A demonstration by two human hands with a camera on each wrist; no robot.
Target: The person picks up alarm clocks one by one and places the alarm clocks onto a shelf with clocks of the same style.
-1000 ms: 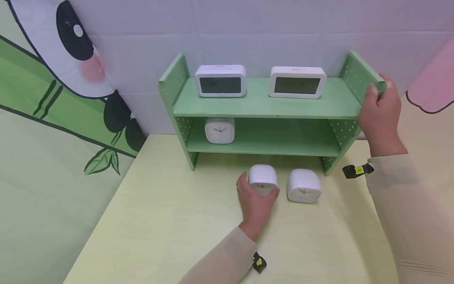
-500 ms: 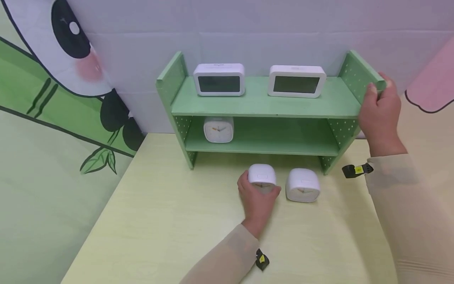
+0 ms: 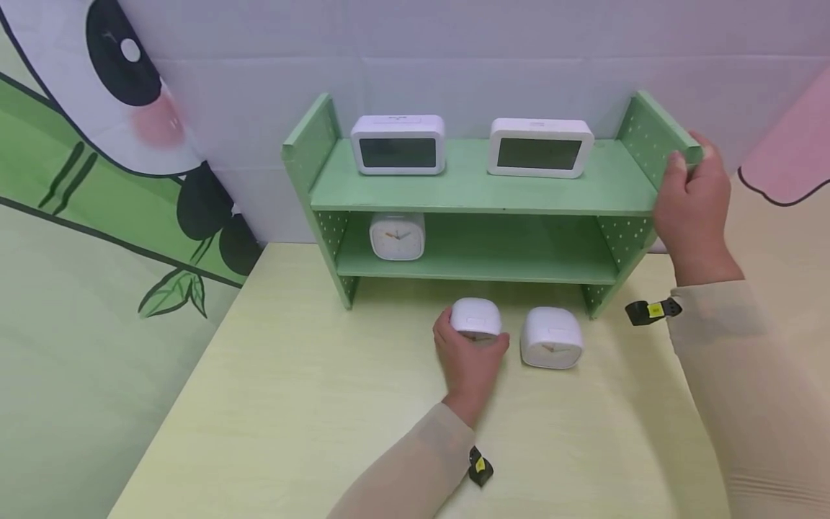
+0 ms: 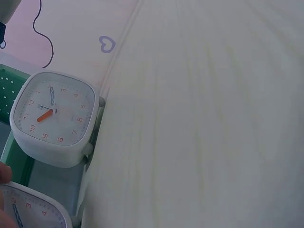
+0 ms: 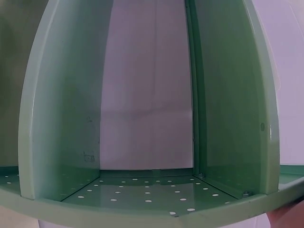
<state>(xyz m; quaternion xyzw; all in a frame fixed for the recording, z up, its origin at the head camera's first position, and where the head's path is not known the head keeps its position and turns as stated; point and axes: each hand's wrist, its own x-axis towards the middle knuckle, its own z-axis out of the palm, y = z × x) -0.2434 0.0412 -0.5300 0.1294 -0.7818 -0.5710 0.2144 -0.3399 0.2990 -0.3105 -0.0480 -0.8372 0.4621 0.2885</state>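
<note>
My left hand (image 3: 468,367) grips a small white analog alarm clock (image 3: 476,313) from the front, thumb at its right side and fingers at its left; the hand covers much of the face. In the left wrist view, part of this clock (image 4: 38,209) shows at the lower left corner with a finger on it. To its right on the table stands a matching white clock (image 3: 552,335), its numbered dial (image 4: 54,116) visible in the left wrist view. My right hand (image 3: 694,213) holds the right side panel of a green two-tier shelf (image 3: 473,194).
Two white digital clocks, one on the left (image 3: 398,148) and one on the right (image 3: 541,151), sit on the upper tier. Another analog clock (image 3: 398,238) stands at the left of the lower tier. The pale table (image 3: 272,396) runs up to a printed cloth backdrop (image 3: 246,101).
Less of the held clock's face shows above my left hand now. The whole head view has drifted slightly. My right hand keeps its grip on the shelf.
</note>
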